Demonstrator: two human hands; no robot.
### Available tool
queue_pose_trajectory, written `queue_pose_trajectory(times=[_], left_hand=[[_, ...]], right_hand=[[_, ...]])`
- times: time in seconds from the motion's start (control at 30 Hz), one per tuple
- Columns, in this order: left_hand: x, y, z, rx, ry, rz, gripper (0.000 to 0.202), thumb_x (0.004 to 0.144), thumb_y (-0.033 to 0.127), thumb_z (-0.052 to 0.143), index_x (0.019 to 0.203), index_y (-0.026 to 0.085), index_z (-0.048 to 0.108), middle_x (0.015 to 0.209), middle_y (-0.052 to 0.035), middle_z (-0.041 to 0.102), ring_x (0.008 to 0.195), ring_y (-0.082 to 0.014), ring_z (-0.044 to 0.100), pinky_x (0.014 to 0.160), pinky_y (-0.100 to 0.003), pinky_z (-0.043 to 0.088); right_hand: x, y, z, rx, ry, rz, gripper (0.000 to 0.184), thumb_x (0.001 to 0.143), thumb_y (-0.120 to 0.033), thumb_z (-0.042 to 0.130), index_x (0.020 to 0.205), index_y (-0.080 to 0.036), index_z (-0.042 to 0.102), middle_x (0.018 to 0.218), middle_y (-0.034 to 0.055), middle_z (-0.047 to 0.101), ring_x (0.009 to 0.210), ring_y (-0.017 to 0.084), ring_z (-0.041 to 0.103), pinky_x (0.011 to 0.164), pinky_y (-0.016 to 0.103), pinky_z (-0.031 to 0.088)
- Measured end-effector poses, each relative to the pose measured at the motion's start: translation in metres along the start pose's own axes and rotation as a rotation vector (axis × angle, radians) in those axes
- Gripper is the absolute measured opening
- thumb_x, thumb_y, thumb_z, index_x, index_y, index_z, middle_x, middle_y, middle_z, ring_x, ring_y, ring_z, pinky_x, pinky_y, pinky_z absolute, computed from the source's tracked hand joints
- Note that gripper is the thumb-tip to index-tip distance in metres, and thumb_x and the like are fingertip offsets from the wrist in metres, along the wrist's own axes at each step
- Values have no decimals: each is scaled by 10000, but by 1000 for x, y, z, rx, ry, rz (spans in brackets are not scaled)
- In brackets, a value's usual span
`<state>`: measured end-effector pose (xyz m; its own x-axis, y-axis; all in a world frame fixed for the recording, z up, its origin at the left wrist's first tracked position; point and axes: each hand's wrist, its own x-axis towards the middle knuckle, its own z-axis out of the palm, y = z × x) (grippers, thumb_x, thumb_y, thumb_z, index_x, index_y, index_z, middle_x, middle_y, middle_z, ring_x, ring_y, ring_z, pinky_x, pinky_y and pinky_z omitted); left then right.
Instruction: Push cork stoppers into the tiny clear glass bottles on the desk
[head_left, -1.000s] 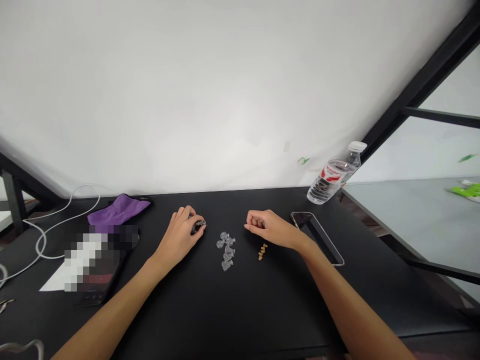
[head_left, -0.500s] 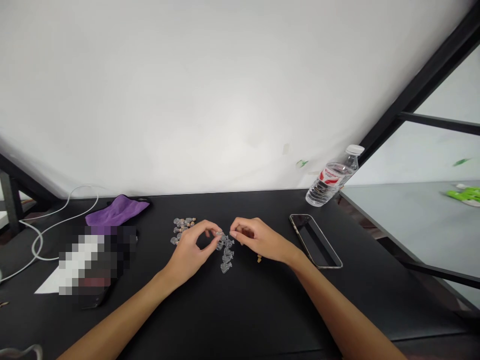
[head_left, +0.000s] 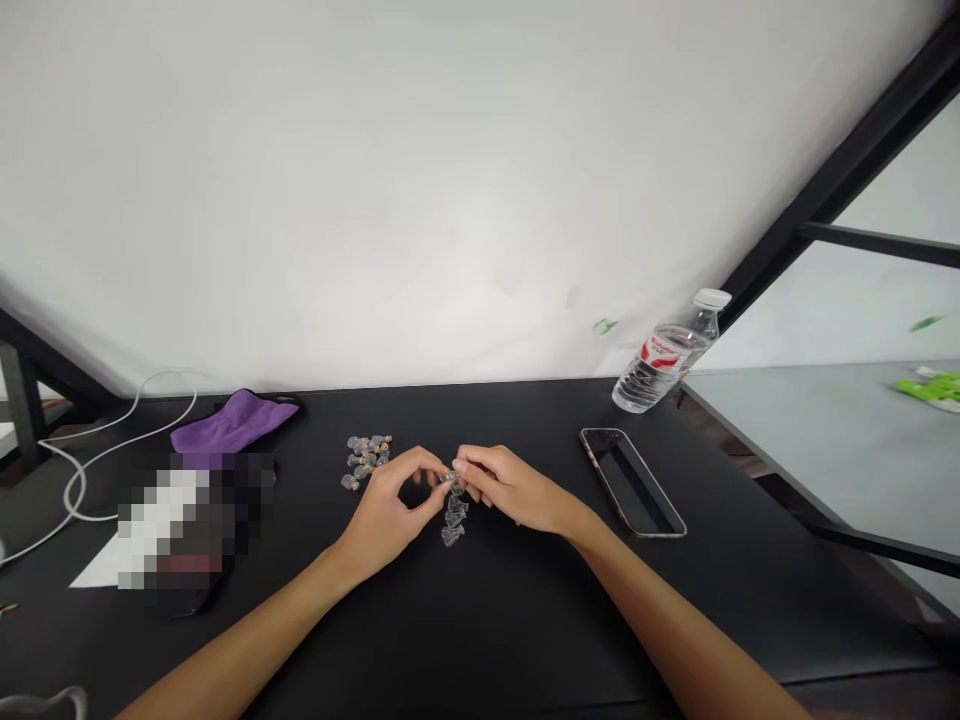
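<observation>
My left hand [head_left: 394,508] pinches a tiny clear glass bottle [head_left: 448,478] between thumb and fingertips. My right hand [head_left: 516,488] meets it at the bottle's right end, thumb and forefinger closed together. Whatever is between the right fingertips is too small and covered to make out. Just below the fingertips, several loose glass bottles [head_left: 454,515] without visible stoppers lie in a short column, partly hidden by the hands. Left of my left hand sits a cluster of small glass bottles with corks [head_left: 362,462].
A phone [head_left: 631,482] lies right of my right hand, with a water bottle [head_left: 664,355] behind it. A purple cloth [head_left: 236,422], a white cable [head_left: 79,470] and a blurred-out dark item with white paper [head_left: 105,560] are at the left. A white wall [head_left: 450,200] rises behind the black table [head_left: 465,640].
My right hand has moved left and slightly down, bringing its fingertips against the bottle in my left hand. The left hand has shifted slightly right. The small tan cork beneath the right hand is now covered.
</observation>
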<state>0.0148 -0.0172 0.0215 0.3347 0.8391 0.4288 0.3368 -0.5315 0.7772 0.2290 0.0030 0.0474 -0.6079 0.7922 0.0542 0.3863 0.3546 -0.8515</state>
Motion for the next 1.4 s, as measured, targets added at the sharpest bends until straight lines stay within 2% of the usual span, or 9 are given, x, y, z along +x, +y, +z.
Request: queue_pose_trajectory(times=[0.3,0.47,0.57,0.67,0.77,0.9,1.03,1.23,1.4], left_hand=[[1,2,1,66,-42,-59,57,943,232,626,906,201,657,805,-4,645,737,-150,574,705,-285,452],[5,-5,-15,89,-59,-89,77,953,261,623,923,206,668,774,3,621,710,-145,552,698,-280,452],[8,-8,-28,151,-237,-72,92,951,286,641,928,222,703,801,-1,647,707,-149,550,691,-284,452],[8,-11,-37,190,-417,-37,126,959,307,634,931,229,728,889,-29,673,732,-159,567,680,-287,455],[5,-15,-40,218,-486,-25,127,969,292,618,963,234,731,920,-36,657,752,-163,591,688,-283,457],[4,-18,-41,247,-496,-17,111,969,284,617,973,241,719,897,-21,627,751,-160,597,691,-274,448],[5,-19,-43,246,-511,-21,110,949,316,660,993,237,722,880,-18,620,724,-157,591,674,-268,441],[6,-20,-42,222,-494,-24,126,956,349,667,973,244,733,877,-13,625,734,-155,608,689,-261,455],[6,-15,-42,209,-516,-55,133,950,368,687,955,243,731,891,-10,619,770,-155,617,714,-262,460]], right_hand=[[-3,3,-2,-234,-17,27,406,1115,-450,287,816,-221,441,754,-5,532,721,172,522,704,295,364],[-7,19,-24,-317,43,86,385,1104,-438,305,810,-222,428,751,-8,534,706,171,514,699,305,351],[-12,31,-44,-289,66,118,374,1081,-454,363,821,-215,486,753,-14,534,717,166,508,693,294,361],[-17,38,-59,-240,-27,165,331,1022,-480,482,855,-204,556,707,-28,526,657,149,466,635,273,364],[-21,41,-66,-217,-138,218,312,977,-478,546,858,-192,577,668,-33,525,618,136,446,590,256,346],[-25,46,-70,-175,-244,283,317,938,-491,595,836,-192,572,622,-45,512,576,122,417,553,244,327],[-28,46,-74,-127,-288,354,345,918,-532,619,855,-195,586,613,-34,553,549,119,444,528,238,344],[-28,39,-75,-97,-301,404,304,911,-494,619,856,-197,588,625,-21,568,506,112,449,469,225,350],[-27,41,-74,-127,-262,369,280,928,-452,598,840,-187,612,607,-16,573,482,108,468,469,224,362]])
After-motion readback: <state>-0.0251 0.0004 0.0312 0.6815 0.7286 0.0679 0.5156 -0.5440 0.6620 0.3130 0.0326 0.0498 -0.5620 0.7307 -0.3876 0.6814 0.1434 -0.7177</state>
